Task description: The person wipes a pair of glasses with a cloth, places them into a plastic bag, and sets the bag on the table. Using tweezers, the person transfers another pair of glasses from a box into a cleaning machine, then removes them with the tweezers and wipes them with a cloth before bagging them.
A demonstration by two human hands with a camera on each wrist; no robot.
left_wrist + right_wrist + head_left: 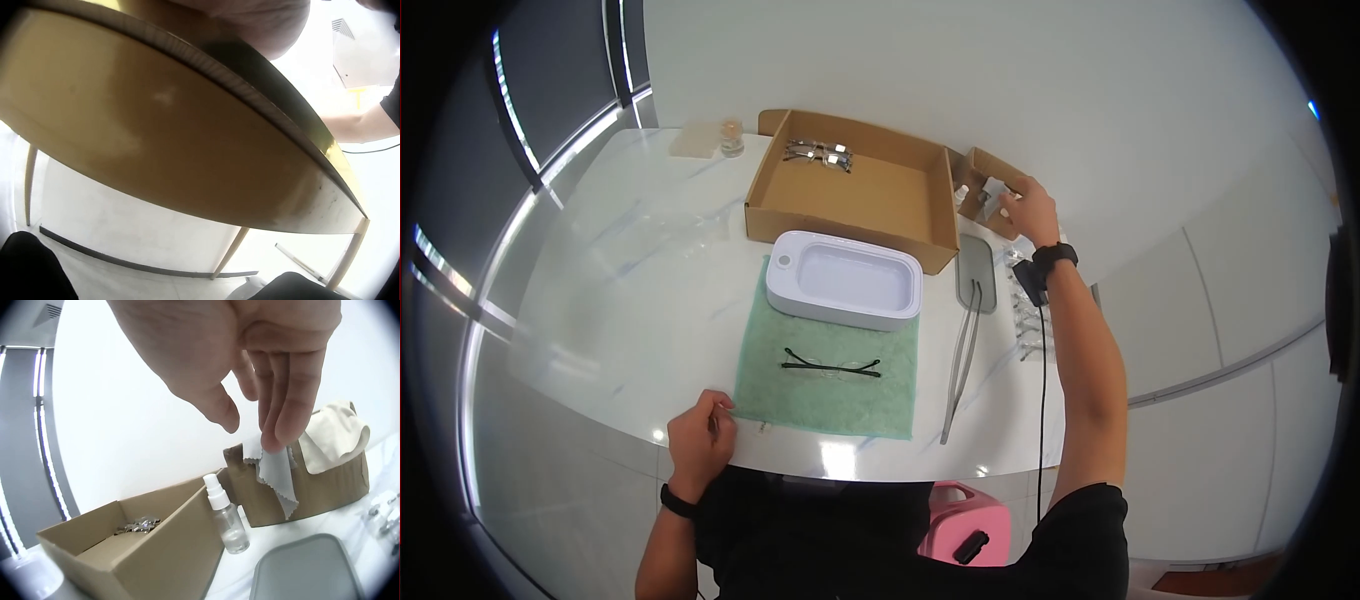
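Note:
My right hand (1033,212) is over the small cardboard box (340,487) at the back right. In the right wrist view the fingertips of that hand (250,356) touch a grey zigzag-edged cloth (278,478) draped over the box wall, while the thumb stands apart. A cream cloth (337,436) hangs beside it, and a clear spray bottle (231,528) stands left of the box. My left hand (701,438) rests at the table's front edge, fingers loosely curled and holding nothing. Black-armed glasses (831,368) lie on the green cloth (830,405).
A white-lilac cleaner tub (843,318) stands on the green cloth's back part. Behind it, a large cardboard box (850,205) holds glasses (818,155). Long tweezers (962,365) lean on a grey tray (306,572). Several small wrapped items (1030,325) lie at the right edge.

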